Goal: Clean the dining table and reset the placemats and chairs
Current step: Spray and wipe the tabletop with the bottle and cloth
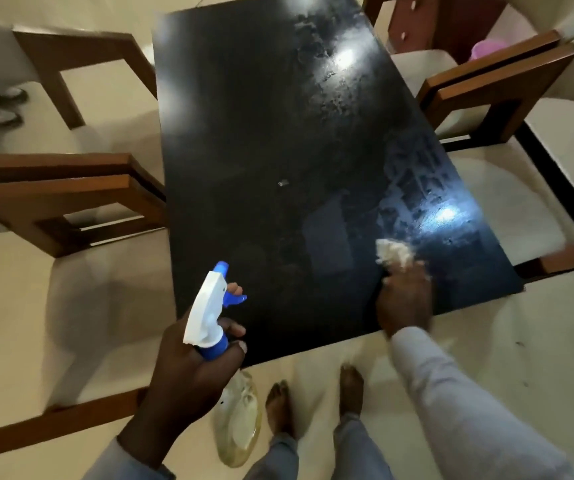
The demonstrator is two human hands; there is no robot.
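**Wet black tabletop, wiping under way**

A glossy black dining table (261, 168) fills the middle of a pale-floored room, with wooden chairs (71, 199) pulled back on both sides. Smeared wet patches shine along its right half. The left hand (188, 368) is clenched around the neck of a spray bottle (209, 317), one finger on the blue trigger, the bottle hanging off the near edge. The right hand (405, 299) presses a crumpled cloth (393, 254) flat on the near right corner. The cloth looks soft and light, likely damp; it should bunch easily under the palm. The wet surface is probably slick. No placemats are visible.
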